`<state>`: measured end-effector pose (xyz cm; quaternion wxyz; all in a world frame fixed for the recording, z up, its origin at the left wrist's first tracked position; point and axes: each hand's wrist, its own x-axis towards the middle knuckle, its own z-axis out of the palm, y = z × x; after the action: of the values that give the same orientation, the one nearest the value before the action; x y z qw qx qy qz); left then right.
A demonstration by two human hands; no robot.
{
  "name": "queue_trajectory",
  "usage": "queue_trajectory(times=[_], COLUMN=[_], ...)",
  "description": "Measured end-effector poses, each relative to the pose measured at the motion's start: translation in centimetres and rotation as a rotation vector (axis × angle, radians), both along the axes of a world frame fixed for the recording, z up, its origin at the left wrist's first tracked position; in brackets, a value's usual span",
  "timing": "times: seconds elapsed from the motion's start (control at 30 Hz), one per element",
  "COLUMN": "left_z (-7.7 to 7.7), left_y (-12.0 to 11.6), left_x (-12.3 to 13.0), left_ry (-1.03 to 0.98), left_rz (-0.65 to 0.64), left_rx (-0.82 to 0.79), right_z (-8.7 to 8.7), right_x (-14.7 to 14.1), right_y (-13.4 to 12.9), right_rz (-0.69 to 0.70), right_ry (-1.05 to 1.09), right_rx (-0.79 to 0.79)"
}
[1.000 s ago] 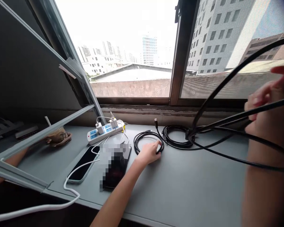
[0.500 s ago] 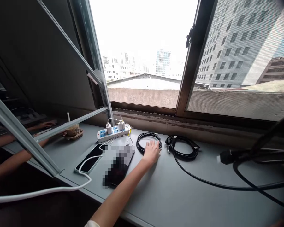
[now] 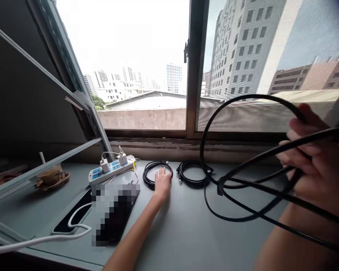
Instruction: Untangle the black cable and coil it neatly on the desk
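Note:
My left hand (image 3: pixel 163 182) lies on the right side of a coiled black cable (image 3: pixel 147 180) on the desk, its fingers somewhat spread. At the right edge, raised close to the camera, my right hand (image 3: pixel 313 165) has its fingers closed around loops of a thick black cable (image 3: pixel 250 96). Those loops hang leftward in front of the window, and a dark band or plug end shows where strands cross. A second coiled black cable (image 3: pixel 192 183) rests on the desk between my hands, partly behind the hanging loops.
Left of my hand are a white power strip (image 3: pixel 113 167) with plugged chargers, a phone (image 3: pixel 75 212) and a partly pixelated dark flat object (image 3: pixel 117 222). A white cable (image 3: pixel 77 227) crosses the desk edge. A small pot (image 3: pixel 52 175) stands behind the metal frame (image 3: pixel 81 151).
My right hand has come into view at the right, lifting the black cable into loops. The camera has turned right, while my left hand stays on the left coil.

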<state>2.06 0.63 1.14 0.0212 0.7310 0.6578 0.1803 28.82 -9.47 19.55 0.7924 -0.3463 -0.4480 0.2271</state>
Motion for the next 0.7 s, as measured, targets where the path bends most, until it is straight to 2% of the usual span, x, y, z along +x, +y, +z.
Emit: queue_trajectory(times=[0.03,0.1,0.17,0.23,0.27,0.33,0.4,0.47,0.57,0.63,0.7], left_z=[0.7,2.7,5.3,8.4,10.0,12.9,15.4,17.5,19.8,20.5,20.7], left_y=[-0.2,-0.8,-1.5,-2.5,-3.2,-4.6,-5.9,-6.9,-8.1,-8.7,-9.2], left_x=[0.2,0.7,1.5,2.5,3.0,3.9,4.5,4.9,5.1,5.0,4.9], left_ry=[-0.032,-0.135,-0.54,-0.813,-0.858,-0.876,-0.883,-0.9,-0.993,-1.055,-1.071], left_rz=[-0.015,-0.075,-0.227,-0.292,-0.314,-0.361,-0.459,-0.488,-0.426,-0.393,-0.405], left_rx=[0.025,0.068,0.06,-0.149,-0.297,-0.47,-0.518,-0.389,-0.004,0.195,0.25], right_z=[0.3,0.5,0.5,0.4,0.3,0.1,0.0,-0.1,0.0,0.2,0.3], right_x=[-0.4,-1.1,-1.7,-2.3,-2.5,-2.7,-2.7,-2.6,-2.4,-2.4,-2.8], right_y=[0.1,0.3,0.7,1.3,1.6,2.2,2.6,2.6,1.9,1.4,0.9], right_rz=[0.085,0.201,0.279,0.273,0.239,0.177,0.165,0.197,0.24,0.242,0.239], right_ry=[0.1,0.156,0.113,0.094,0.097,0.095,0.065,0.049,0.005,-0.096,-0.208], right_rx=[-0.042,-0.05,-0.038,-0.001,0.006,0.016,0.006,-0.004,-0.021,-0.046,-0.057])
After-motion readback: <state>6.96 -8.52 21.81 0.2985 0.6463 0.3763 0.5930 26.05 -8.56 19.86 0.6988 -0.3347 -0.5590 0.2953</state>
